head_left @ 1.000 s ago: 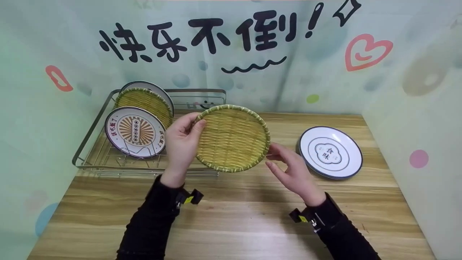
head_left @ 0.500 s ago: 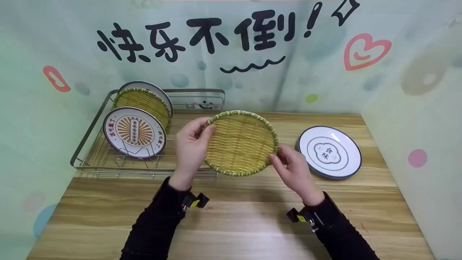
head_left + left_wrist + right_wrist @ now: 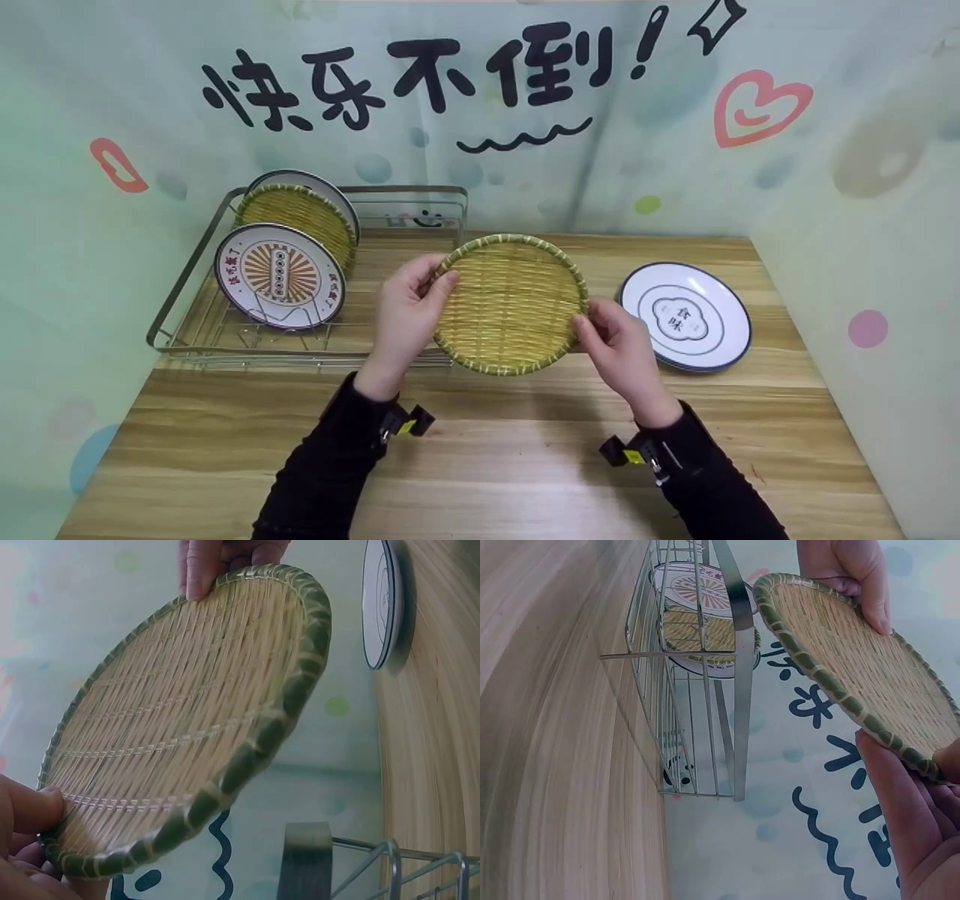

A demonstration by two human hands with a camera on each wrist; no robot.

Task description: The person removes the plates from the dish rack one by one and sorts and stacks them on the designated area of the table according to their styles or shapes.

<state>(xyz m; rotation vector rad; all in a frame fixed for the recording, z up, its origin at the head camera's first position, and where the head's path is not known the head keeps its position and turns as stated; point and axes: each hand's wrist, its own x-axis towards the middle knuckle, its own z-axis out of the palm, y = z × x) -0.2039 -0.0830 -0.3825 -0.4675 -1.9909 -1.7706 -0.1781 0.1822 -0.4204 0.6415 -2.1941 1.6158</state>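
Note:
A round woven bamboo tray (image 3: 511, 304) with a green bound rim is held up above the table, its flat face toward the head camera. My left hand (image 3: 409, 315) pinches the rim on its left side, thumb in front. On the opposite side my right hand (image 3: 619, 349) grips the rim, thumb on the near face and fingers behind. Both wrist views show the tray (image 3: 180, 712) slanting between the two hands. Fingers behind the tray are partly hidden in the head view.
At the left stands a wire dish rack (image 3: 176, 285) bearing a white plate with an orange sunburst (image 3: 281, 275), another bamboo tray (image 3: 300, 210) and a plate behind it (image 3: 334, 191). A blue-rimmed white plate (image 3: 686, 316), seemingly stacked, lies on the wooden table (image 3: 480, 480) at right.
The tray has moved right and slightly nearer in the left hand. My right hand, with its thumb apart from the rim a second ago, now grips it. Rack and plates stay put.

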